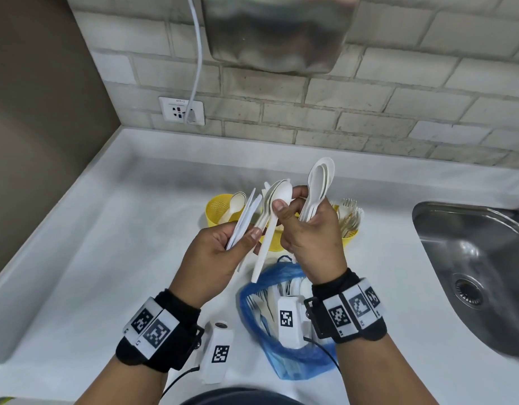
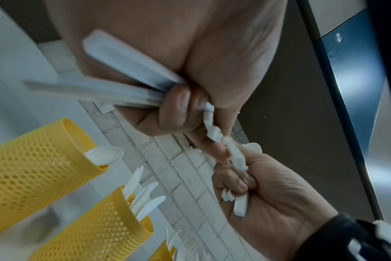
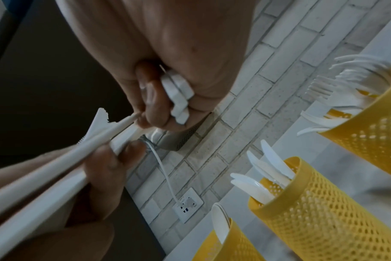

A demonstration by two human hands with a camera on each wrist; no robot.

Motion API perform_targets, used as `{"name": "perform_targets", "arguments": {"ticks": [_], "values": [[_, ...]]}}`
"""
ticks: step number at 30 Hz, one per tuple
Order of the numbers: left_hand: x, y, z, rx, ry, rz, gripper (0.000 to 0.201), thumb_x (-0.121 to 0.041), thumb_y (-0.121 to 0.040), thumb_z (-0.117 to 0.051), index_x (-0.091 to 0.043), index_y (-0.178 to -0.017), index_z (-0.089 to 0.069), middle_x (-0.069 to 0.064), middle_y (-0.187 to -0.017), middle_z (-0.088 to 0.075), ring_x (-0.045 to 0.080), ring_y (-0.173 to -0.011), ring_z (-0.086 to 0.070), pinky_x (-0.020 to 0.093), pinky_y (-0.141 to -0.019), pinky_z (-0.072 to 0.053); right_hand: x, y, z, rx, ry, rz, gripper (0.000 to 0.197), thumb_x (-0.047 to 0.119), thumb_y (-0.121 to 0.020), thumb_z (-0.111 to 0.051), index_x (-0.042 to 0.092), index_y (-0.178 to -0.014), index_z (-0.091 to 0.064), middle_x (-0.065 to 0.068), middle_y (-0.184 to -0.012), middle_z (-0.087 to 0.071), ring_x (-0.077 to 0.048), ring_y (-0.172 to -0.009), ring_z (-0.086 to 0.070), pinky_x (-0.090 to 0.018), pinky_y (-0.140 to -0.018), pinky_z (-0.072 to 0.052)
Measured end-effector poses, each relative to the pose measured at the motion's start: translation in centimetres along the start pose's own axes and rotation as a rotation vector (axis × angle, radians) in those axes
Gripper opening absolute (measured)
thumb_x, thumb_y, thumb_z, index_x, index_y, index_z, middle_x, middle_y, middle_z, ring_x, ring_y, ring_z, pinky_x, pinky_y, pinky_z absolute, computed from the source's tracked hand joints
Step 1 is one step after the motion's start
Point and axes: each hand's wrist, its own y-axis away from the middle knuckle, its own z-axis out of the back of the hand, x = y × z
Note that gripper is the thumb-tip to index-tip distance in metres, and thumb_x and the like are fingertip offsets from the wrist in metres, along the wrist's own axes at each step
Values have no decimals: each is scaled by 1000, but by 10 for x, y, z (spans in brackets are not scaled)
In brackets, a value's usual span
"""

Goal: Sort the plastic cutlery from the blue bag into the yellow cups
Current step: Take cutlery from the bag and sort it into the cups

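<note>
Left hand: the left hand (image 1: 214,252) is clenched around a fan of white knives and spoons (image 1: 253,217), held up over the tabletop.
Right hand: the right hand (image 1: 310,229) clasps a bunch of spoons (image 1: 319,182) bowls-up, while its thumb and forefinger pinch one spoon bowl (image 1: 281,194) in the left hand's fan.
Cups: three yellow mesh cups stand just beyond the hands; the left cup (image 1: 216,207) holds spoons, the middle cup (image 3: 319,203) holds knives, the right cup (image 1: 350,233) holds forks.
Bag: the blue bag (image 1: 255,317) lies below the right wrist, nearer the person, with cutlery inside.
Tabletop: a white tabletop (image 1: 106,244) with a steel sink (image 1: 471,258) at right.
Room: a pale brick wall (image 1: 369,112) with a socket (image 1: 182,111) and white cord (image 1: 198,54).
</note>
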Motion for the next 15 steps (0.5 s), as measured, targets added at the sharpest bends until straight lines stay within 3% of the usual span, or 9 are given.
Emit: {"name": "perform_targets", "arguments": {"ticks": [5, 7, 9, 11, 13, 15], "values": [[-2, 0, 0, 45, 23, 6, 23, -35, -99, -62, -23, -98, -80, -2, -94, -80, 21, -91, -74, 45, -94, -57, -3, -4, -2, 22, -79, -59, 20, 16, -98, -68, 4, -108, -56, -15, -67, -43, -13, -36, -33, -21, -42, -28], [-3, 0, -1, 68, 12, -5, 20, -30, -100, -61, -24, -100, -80, -5, -92, -80, 16, -90, -74, 35, -91, -56, -5, -3, -4, 40, -127, -111, 14, 18, -102, -62, 4, -101, -59, -13, -61, -39, -12, -33, -29, -19, -40, -26], [-5, 1, -2, 94, -4, -26, 20, -27, -102, -60, -25, -98, -79, -7, -91, -80, 9, -86, -74, 21, -85, -53, -6, -2, -9, -1, -103, -101, 18, 17, -103, -60, 2, -95, -59, -11, -54, -45, -11, -33, -38, -19, -38, -32], [-7, 3, -3, 104, -29, -48, 20, -28, -101, -60, -24, -94, -79, -8, -88, -79, 3, -80, -71, 13, -78, -49, -12, -3, -14, -74, -24, -60, 22, 28, -101, -62, 10, -88, -61, -5, -56, -55, -12, -38, -49, -23, -44, -41], [-8, 4, -4, 99, -59, -67, 19, -28, -99, -64, -22, -88, -78, -8, -85, -78, 1, -75, -68, 10, -74, -47, -16, -3, -17, -133, 58, -42, 24, 48, -89, -64, 26, -80, -62, 1, -59, -59, -17, -47, -54, -31, -56, -45], [-8, 4, -5, 86, -70, -85, 19, -24, -99, -65, -19, -85, -78, -8, -83, -78, 1, -76, -68, 9, -75, -45, -16, 0, -20, -144, 84, -55, 25, 52, -88, -64, 30, -77, -62, 3, -59, -58, -18, -49, -53, -34, -60, -44]]}}
